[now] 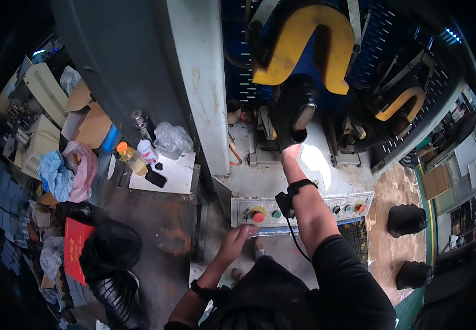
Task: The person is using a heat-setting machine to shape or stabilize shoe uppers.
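Observation:
My right forearm stretches forward to a black boot (293,102) under a large yellow arched pad (287,47) on the machine. The back of my right hand (291,151) shows at the boot's dark open end; the fingers are hidden by the boot, so their grip does not show. Low by the machine's front panel (304,210), my left hand (237,242) holds nothing, its fingers loosely stretched toward the panel edge. Nearest to those fingertips is a red push button (257,216). A black strap with a small device (285,203) sits round my right wrist.
On the left, a small white-topped stand (174,175) carries bottles and a plastic bag. Black boots (114,247) lie below it beside a red box (77,247). A smaller yellow pad (405,104) hangs at right. Two black items (406,220) rest on the wooden board (386,247).

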A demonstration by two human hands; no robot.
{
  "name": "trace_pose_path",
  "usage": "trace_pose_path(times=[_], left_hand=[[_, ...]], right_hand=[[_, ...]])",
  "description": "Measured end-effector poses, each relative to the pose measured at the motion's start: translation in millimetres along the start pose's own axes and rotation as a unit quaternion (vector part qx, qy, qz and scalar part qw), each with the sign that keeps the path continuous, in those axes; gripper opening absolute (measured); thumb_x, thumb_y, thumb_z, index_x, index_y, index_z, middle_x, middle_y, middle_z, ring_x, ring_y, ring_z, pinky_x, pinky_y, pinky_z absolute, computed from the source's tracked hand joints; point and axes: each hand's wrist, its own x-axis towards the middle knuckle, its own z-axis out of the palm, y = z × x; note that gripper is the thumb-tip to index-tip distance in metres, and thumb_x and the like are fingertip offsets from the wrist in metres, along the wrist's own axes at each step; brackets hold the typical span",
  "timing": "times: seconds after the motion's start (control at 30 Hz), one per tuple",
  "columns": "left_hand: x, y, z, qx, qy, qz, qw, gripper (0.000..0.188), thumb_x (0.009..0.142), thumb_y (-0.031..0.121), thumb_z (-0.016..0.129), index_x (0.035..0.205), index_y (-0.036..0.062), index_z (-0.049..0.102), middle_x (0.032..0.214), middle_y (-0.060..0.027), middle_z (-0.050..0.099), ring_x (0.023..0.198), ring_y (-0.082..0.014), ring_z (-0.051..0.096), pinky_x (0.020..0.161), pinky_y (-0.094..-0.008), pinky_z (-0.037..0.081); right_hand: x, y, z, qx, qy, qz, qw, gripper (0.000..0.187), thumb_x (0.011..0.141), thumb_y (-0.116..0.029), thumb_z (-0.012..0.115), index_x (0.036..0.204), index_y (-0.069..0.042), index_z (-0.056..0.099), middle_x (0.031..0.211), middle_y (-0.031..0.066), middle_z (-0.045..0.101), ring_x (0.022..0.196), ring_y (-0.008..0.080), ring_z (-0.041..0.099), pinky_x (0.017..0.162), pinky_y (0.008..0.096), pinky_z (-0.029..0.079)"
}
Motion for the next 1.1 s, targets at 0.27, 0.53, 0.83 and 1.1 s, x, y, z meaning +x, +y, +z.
trace_pose_path(times=[0.27, 0.53, 0.83, 1.1], left_hand=[[-10.3, -29.2, -16.7, -0.027, 0.053, -0.060, 0.996, 0.041, 0.100, 0.029, 0.036, 0.107, -0.0012, 0.062, 0.099, -0.0080, 0.065, 0.092, -0.0131, 0.060, 0.082, -0.0262, 0.046], [12.2, -4.7, 39.6, 0.046, 0.084, -0.045, 0.994, 0.044, 0.100, 0.031, 0.032, 0.103, -0.0022, 0.062, 0.090, -0.0103, 0.066, 0.081, -0.0159, 0.063, 0.077, -0.0281, 0.048], [80.8, 90.8, 201.6, 0.153, 0.026, 0.146, 0.977, 0.021, 0.094, 0.007, 0.047, 0.104, -0.0058, 0.060, 0.091, -0.0087, 0.064, 0.079, -0.0121, 0.061, 0.071, -0.0243, 0.049], [203.0, 153.9, 365.7, 0.351, 0.141, 0.341, 0.861, 0.044, 0.080, 0.014, 0.065, 0.123, 0.0104, 0.053, 0.086, -0.0075, 0.063, 0.064, -0.0196, 0.062, 0.054, -0.0283, 0.048]], right_hand=[[20.7, 19.7, 38.0, 0.018, 0.017, 0.084, 0.996, 0.032, 0.081, -0.017, 0.051, 0.079, 0.014, 0.058, 0.078, 0.0330, 0.060, 0.082, 0.0479, 0.058, 0.069, 0.0489, 0.043], [33.3, 60.1, 44.5, -0.041, -0.037, 0.025, 0.998, 0.029, 0.082, -0.017, 0.050, 0.072, 0.008, 0.061, 0.069, 0.0267, 0.061, 0.069, 0.0412, 0.062, 0.065, 0.0465, 0.048], [0.0, 46.3, -108.2, 0.381, -0.344, 0.246, 0.822, 0.039, 0.092, -0.040, 0.050, 0.105, -0.004, 0.057, 0.090, 0.0086, 0.061, 0.077, 0.0176, 0.061, 0.062, 0.0283, 0.050], [19.2, 166.8, -369.7, 0.301, -0.418, 0.359, 0.778, 0.026, 0.094, -0.027, 0.049, 0.111, -0.008, 0.057, 0.101, 0.0064, 0.065, 0.084, 0.0154, 0.065, 0.068, 0.0252, 0.052]])
